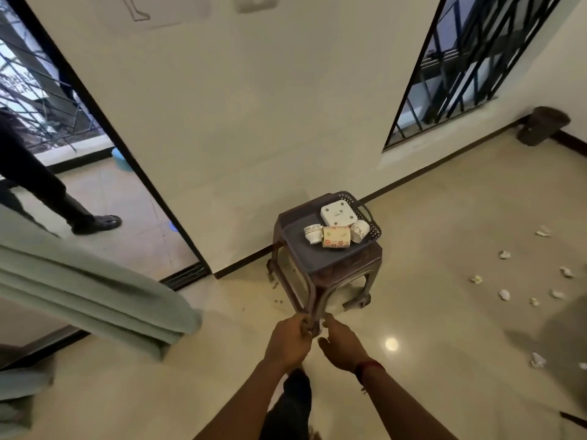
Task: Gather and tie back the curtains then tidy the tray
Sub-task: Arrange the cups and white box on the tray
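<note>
The tray (320,260) sits on top of a brown stool (346,265) against the wall, and it looks untidied. It holds two white patterned cups, one upright (312,234) and one tipped on its side (360,230), with one floral carton (336,237) lying between them. Behind them are one white square box (337,213) and one dark mesh basket (368,219). The left hand (287,342) grips the stool's nearest leg. The right hand (343,347) is against the same leg from the other side, but whether its fingers close round it I cannot tell. To the left the pale green curtain (95,290) hangs bunched in folds clear of the doorway, so the gathering seems done, though no tie shows. About nine paper scraps (504,294) lie scattered on the floor to the right, and one dark bin (543,125) lies toppled below the barred window. A second person's shoe (98,223) stands in the doorway.
</note>
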